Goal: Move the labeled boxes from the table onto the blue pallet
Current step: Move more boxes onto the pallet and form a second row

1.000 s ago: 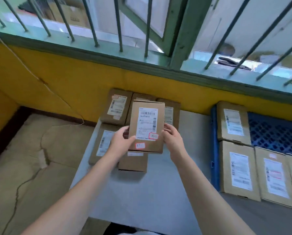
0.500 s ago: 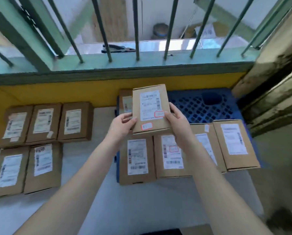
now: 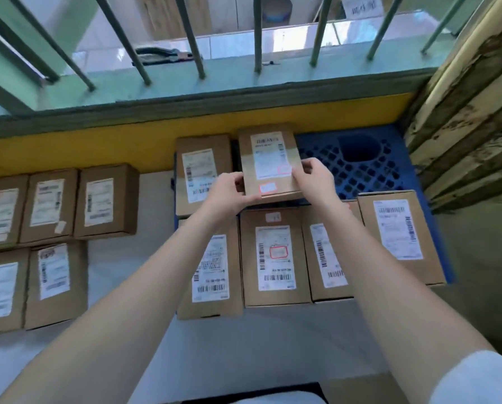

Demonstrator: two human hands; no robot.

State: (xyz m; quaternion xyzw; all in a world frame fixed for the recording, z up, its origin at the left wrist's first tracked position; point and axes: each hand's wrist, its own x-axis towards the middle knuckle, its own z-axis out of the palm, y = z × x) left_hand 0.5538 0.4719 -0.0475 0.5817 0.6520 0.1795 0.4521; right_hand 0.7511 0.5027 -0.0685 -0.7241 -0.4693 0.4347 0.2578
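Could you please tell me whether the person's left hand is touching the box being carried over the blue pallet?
Touching. The head view shows the left hand against the near left corner of the carried box, fingers wrapped around its edge with no gap.

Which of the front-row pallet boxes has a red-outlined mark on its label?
The second box from the left in the front row: a red rounded outline sits mid-label. The other front-row labels show only black print.

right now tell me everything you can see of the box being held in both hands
The held box is a flat brown cardboard carton, face up, with a white printed label, a red-outlined stamp and a small red-edged sticker. The left hand grips its near-left corner, the right hand its right edge. It sits over the blue pallet, right of another box.
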